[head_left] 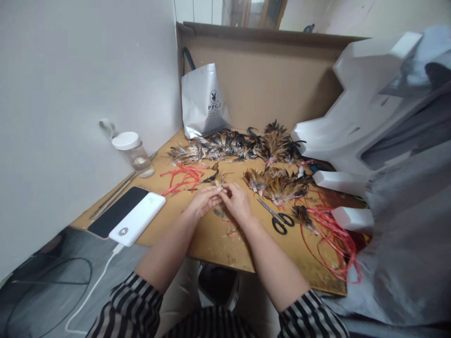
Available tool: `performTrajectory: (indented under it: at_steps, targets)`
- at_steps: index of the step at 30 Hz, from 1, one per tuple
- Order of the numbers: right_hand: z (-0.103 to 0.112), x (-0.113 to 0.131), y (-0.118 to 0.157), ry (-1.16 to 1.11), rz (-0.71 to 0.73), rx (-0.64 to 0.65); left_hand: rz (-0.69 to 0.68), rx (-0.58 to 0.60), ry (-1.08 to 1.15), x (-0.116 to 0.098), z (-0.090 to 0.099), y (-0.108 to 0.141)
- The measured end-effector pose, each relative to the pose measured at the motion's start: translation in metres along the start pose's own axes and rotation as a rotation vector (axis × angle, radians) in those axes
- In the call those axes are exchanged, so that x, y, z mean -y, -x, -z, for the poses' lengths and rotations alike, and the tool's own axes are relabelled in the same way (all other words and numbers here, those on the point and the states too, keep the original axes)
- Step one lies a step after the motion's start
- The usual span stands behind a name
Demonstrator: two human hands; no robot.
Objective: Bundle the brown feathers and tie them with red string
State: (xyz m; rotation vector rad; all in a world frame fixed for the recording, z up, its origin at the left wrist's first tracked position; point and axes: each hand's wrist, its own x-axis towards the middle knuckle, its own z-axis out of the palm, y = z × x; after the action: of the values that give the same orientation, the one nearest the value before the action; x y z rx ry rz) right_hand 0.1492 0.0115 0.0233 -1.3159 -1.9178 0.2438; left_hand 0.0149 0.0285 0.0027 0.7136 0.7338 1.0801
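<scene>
My left hand (205,198) and my right hand (237,201) meet above the middle of the wooden table, fingers pinched together. Between their fingertips is a small bunch of brown feathers (221,180), its tips pointing away from me. Which hand bears more of it I cannot tell. Just beyond my left hand lie a dark feather (212,174) and a tangle of red plastic strips (185,177). Black-handled scissors (277,217) rest to the right of my right hand, with a pile of brown feather bunches (276,184) behind them.
A long heap of feathers (225,144) lies before a silver bag (204,101). On the left are a lidded jar (132,150), a phone (118,211) and a white power bank (138,218) with a cable. More red strips (333,234) and white foam (340,180) border the right side.
</scene>
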Motion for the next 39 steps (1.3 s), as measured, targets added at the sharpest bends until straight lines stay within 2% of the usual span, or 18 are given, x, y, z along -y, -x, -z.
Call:
performTrajectory:
  at_steps: [5, 8, 13, 16, 20, 27, 31, 33, 35, 39]
  targets:
    - [-0.001, -0.003, -0.001, -0.062, -0.021, -0.002, -0.025, -0.019, -0.070, 0.000, 0.001, 0.000]
    - [-0.003, -0.008, -0.004, -0.233, -0.054, 0.026, -0.074, -0.086, -0.156, 0.001, 0.001, 0.000]
    - [-0.006, -0.013, -0.010, -0.716, -0.335, 0.064, -0.125, -0.127, -0.326, 0.000, -0.003, -0.001]
    - [-0.008, -0.013, -0.010, -0.843, -0.447, 0.041, -0.166, -0.085, -0.418, 0.000, -0.004, 0.000]
    - [-0.011, -0.013, -0.008, -0.920, -0.495, -0.003, -0.153, -0.053, -0.443, 0.002, -0.003, -0.001]
    - [-0.015, -0.011, -0.006, -0.908, -0.528, -0.039, -0.121, -0.061, -0.390, 0.004, -0.002, -0.003]
    - [-0.010, -0.014, -0.010, -0.895, -0.517, -0.088, -0.184, -0.128, -0.243, -0.006, 0.003, -0.002]
    - [-0.007, -0.022, -0.012, -0.801, -0.458, -0.148, -0.230, -0.194, -0.092, -0.012, 0.007, -0.002]
    - [-0.006, -0.032, -0.013, -0.667, -0.380, -0.154, -0.235, -0.246, 0.008, -0.016, 0.010, -0.003]
    - [-0.006, -0.043, -0.011, -0.379, -0.278, -0.109, -0.210, -0.239, 0.061, -0.015, 0.011, -0.002]
